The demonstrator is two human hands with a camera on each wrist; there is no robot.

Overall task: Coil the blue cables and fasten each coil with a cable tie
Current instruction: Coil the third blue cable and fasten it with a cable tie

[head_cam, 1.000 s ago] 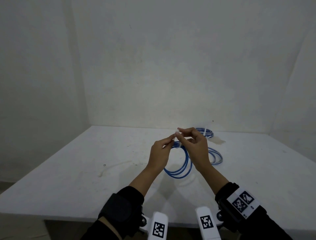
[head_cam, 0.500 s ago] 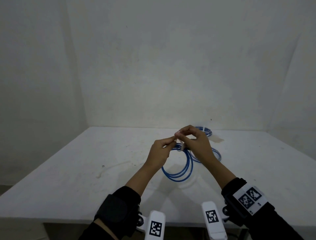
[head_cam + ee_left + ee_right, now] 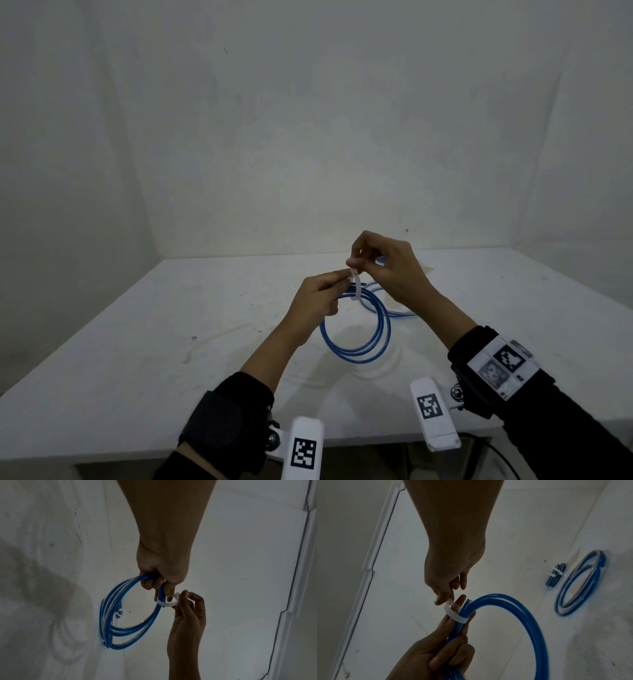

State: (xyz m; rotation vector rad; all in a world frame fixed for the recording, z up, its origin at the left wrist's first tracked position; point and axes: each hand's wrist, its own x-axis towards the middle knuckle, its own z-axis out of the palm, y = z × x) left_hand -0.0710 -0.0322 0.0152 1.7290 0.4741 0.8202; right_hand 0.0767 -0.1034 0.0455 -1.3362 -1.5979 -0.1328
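Hands meet above the white table (image 3: 144, 346), in front of your chest. Your left hand (image 3: 313, 301) grips the blue cable coil (image 3: 356, 337) at its top: the lower fingers (image 3: 447, 660) curl round the bundled strands, while thumb and forefinger reach forward along the bundle. The coil hangs below that hand, lifted off the table, with several turns lying side by side.

A white cable tie (image 3: 356, 286) loops round the strands just beyond your left fingertips. In the right wrist view the cable tie (image 3: 453, 613) forms a loose band, not drawn tight against the blue cable coil (image 3: 522, 622). Your right hand (image 3: 390, 270) pinches the upper end of the tie between thumb and forefinger (image 3: 441, 599); the remaining fingers are loosely curled and hold nothing. The left wrist view shows the same pinch from the other side, right hand (image 3: 187, 615) at the cable tie (image 3: 168, 602).

Two further blue coils lie on the table behind your hands. A small coil (image 3: 555, 575) carries a white tie across it. A larger loose coil (image 3: 580, 582) lies just beside it, with no tie visible on it.
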